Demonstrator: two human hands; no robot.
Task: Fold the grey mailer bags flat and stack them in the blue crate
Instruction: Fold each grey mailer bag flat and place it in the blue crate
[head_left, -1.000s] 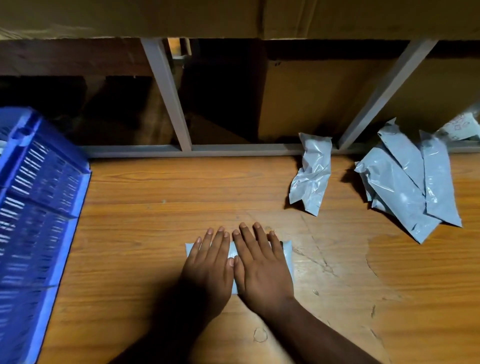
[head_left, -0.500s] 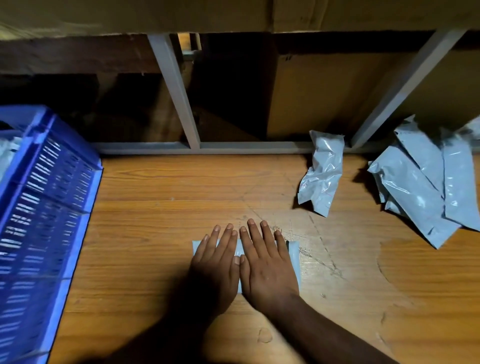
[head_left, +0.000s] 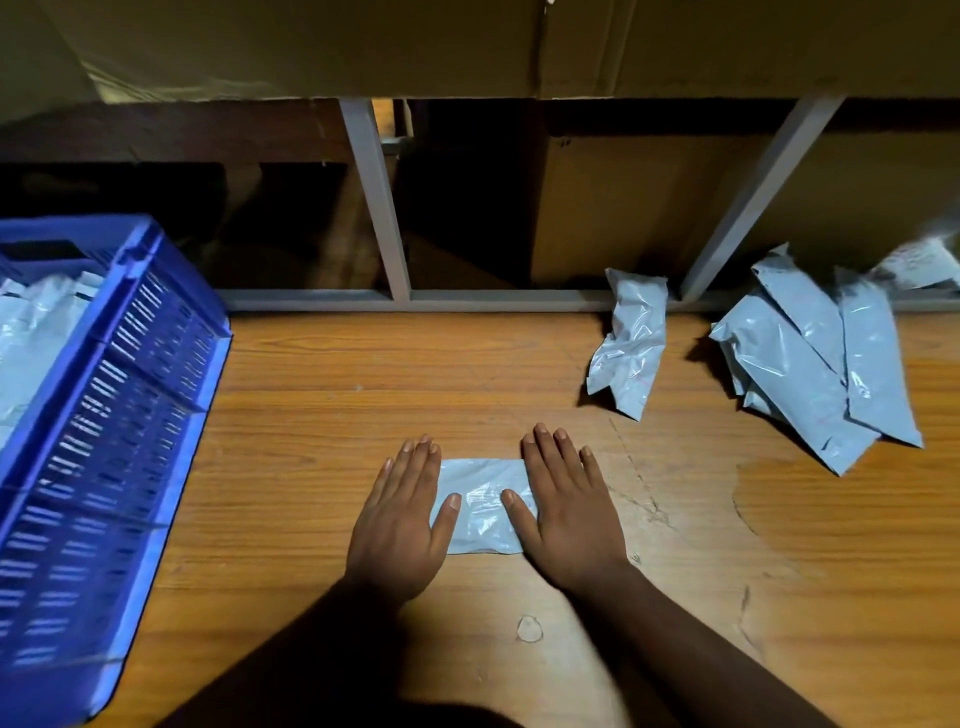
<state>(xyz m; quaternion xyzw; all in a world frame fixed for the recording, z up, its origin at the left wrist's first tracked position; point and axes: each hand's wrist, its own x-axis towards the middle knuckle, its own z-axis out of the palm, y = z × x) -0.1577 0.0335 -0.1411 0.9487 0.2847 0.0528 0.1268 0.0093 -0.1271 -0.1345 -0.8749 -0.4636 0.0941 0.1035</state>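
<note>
Both hands lie flat, fingers straight and together, palms down on the ends of a folded grey plastic mailer bag (head_left: 480, 506): the left hand (head_left: 402, 525) covers its left end, the right hand (head_left: 569, 512) its right end, and neither curls round anything. Between the two thumbs the glossy middle of the bag shows, creased and catching the light. The bag is a flat rectangle whose long axis runs left to right across the worn wooden tabletop (head_left: 363, 395), parallel to the near edge, its short ends pointing toward either hand. It lies near the middle of the table, well apart from everything else.

To the left stands a blue slatted plastic crate (head_left: 124, 415), tilted in the wide view, with pale grey bags (head_left: 31, 332) lying inside it. Far right, against the back of the table, a loose heap of unfolded grey mailer bags (head_left: 810, 364) fans out, their long axes running diagonally. Between that heap and the middle, a single crumpled grey mailer bag (head_left: 631, 340) leans against the grey metal frame rail (head_left: 467, 300) at the back edge, standing roughly upright. Behind the rail are slanted grey metal struts (head_left: 376, 202) and brown cardboard boxes (head_left: 623, 208); more cardboard overhangs the top.
</note>
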